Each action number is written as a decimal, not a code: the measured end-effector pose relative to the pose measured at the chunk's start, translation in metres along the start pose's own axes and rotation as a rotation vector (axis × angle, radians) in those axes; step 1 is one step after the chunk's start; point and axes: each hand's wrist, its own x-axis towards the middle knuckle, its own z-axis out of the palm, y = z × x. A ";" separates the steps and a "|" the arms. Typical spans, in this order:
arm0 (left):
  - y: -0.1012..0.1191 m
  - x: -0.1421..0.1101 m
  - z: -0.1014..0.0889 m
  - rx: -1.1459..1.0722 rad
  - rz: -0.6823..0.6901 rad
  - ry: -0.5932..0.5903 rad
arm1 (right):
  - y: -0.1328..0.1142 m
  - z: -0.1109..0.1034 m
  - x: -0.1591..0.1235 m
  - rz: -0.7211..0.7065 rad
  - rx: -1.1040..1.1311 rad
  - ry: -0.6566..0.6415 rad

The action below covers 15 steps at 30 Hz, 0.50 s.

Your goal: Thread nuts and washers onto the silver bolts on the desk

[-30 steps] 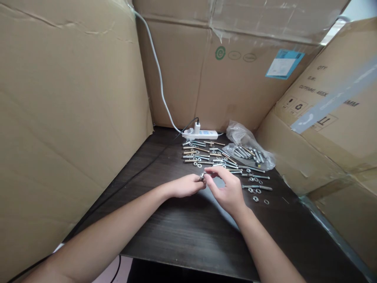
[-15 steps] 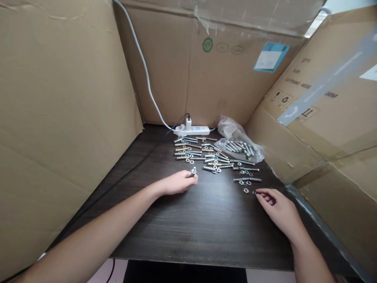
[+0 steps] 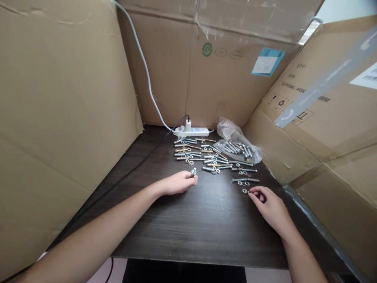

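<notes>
My left hand (image 3: 179, 182) is closed round a metal bolt (image 3: 193, 171), whose silvery end sticks up above the thumb; the rest is hidden in the fist. Over on the right, my right hand (image 3: 266, 202) has thumb and forefinger pinched on a small washer (image 3: 249, 192) at the table surface, mostly covered by the fingertips. Just left of those fingertips lies a hex nut (image 3: 244, 191). Beyond it are a long bolt with its sleeve (image 3: 245, 180) and a few loose washers and a nut (image 3: 243, 183).
Rows of bolts, sleeves, nuts and washers (image 3: 216, 161) cover the table's far middle. Behind them are a white power strip (image 3: 196, 131) and a clear plastic bag (image 3: 232, 131) of bolts. Cardboard walls (image 3: 165, 78) enclose three sides. A black cable (image 3: 129, 173) crosses the dark table (image 3: 188, 228).
My right hand has shifted left, bringing the washer up close to the hex nut. The view has turned slightly. My left hand keeps its place and its hold on the bolt.
</notes>
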 end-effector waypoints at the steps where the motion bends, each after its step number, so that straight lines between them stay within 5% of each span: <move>1: 0.000 0.000 0.000 -0.009 -0.002 0.001 | -0.001 -0.001 0.001 0.006 0.008 0.000; 4: -0.002 0.000 0.001 -0.028 -0.007 0.007 | -0.025 -0.011 0.008 -0.007 0.092 0.023; 8: -0.008 0.002 0.000 0.019 0.005 0.029 | -0.107 -0.014 0.034 -0.223 0.323 0.035; 11: -0.012 0.005 0.000 0.052 0.034 0.052 | -0.164 0.005 0.052 -0.520 0.425 0.023; 15: -0.014 0.008 0.001 0.036 0.036 0.068 | -0.188 0.031 0.057 -0.604 0.521 0.095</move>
